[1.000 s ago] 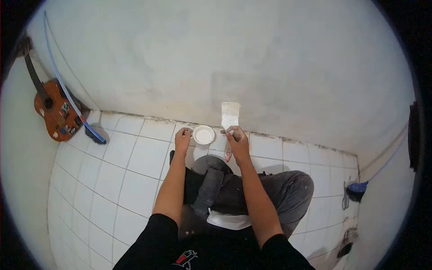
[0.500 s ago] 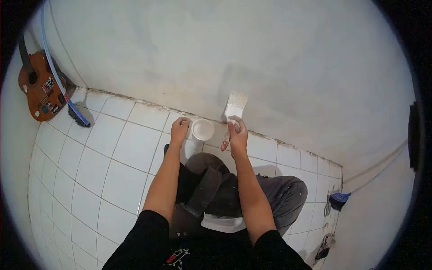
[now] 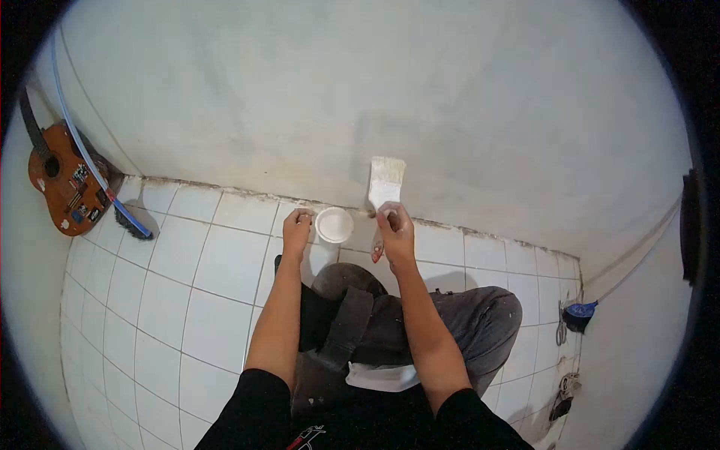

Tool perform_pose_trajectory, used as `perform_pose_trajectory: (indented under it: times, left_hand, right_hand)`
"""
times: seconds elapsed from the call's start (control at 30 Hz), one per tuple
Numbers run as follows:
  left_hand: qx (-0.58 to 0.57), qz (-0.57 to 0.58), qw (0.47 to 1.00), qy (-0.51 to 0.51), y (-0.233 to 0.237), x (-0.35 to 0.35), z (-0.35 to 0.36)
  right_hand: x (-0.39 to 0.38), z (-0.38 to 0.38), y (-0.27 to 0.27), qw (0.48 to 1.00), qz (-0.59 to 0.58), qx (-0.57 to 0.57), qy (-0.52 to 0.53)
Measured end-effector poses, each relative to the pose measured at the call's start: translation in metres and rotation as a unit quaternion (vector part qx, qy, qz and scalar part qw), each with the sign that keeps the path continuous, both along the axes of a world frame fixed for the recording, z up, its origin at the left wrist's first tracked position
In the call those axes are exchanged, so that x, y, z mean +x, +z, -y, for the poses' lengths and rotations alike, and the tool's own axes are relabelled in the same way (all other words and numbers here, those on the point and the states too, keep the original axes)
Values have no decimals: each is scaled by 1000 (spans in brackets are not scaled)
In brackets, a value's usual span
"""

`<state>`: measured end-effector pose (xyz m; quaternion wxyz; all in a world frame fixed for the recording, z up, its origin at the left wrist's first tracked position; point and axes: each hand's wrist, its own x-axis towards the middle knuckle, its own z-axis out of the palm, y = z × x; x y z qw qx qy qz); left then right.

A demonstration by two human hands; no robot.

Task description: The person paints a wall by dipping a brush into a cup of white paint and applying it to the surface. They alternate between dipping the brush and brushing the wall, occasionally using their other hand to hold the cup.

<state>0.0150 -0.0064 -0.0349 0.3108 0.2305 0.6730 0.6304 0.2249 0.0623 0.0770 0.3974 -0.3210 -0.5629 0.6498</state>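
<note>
My right hand (image 3: pixel 395 232) grips the handle of a wide paintbrush (image 3: pixel 385 184) whose white-coated bristles rest flat against the grey wall just above the floor line. My left hand (image 3: pixel 297 227) holds the rim of a small white cup (image 3: pixel 334 224) of white paint, held just above the tiled floor beside the brush. Both forearms reach forward over my bent knees in grey trousers (image 3: pixel 450 319).
A white tiled floor (image 3: pixel 180 285) meets the plastered wall (image 3: pixel 375 90). A brown guitar (image 3: pixel 64 184) and a blue-handled brush (image 3: pixel 131 217) lean in the left corner. A blue tool (image 3: pixel 579 315) and cords lie at the right wall.
The view has swung a little; the brush has shifted slightly up the wall and stands more upright. The left hand still holds the cup in the same spot.
</note>
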Motion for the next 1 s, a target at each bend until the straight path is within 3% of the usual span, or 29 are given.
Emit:
perform_pose_trajectory:
  times: [0.2,0.27,0.4,0.47,0.67,0.73,0.8,0.87,1.0]
  left_hand:
    - [-18,3,1000,-4,1,-1,3]
    - [-17,-2,1000,-2,-1,0,1]
    - [-15,-16,1000,-4,2,3,-2]
    - [-20,-27,999,-16,6,3,0]
    - [-28,-33,999,-19,0,1,2]
    - [-26,-32,999,-20,5,4,4]
    - [-25,-27,999,-18,6,3,4]
    - [-16,-36,999,-18,5,3,2]
    - [-28,-45,998,-16,2,2,0]
  right_hand:
    - [-10,-31,-11,1000,26,4,-16]
    - [-4,-40,-21,992,123,-6,-15]
    - [-5,-51,-56,992,121,19,-29]
    - [-4,-51,-61,988,147,-38,-33]
    - [1,-41,-60,989,140,-43,-11]
    - [5,-23,-37,987,127,-94,-14]
    - [6,-17,-49,994,93,-61,-1]
    - [7,-14,-43,997,29,73,-25]
    - [3,-24,-6,997,50,46,-40]
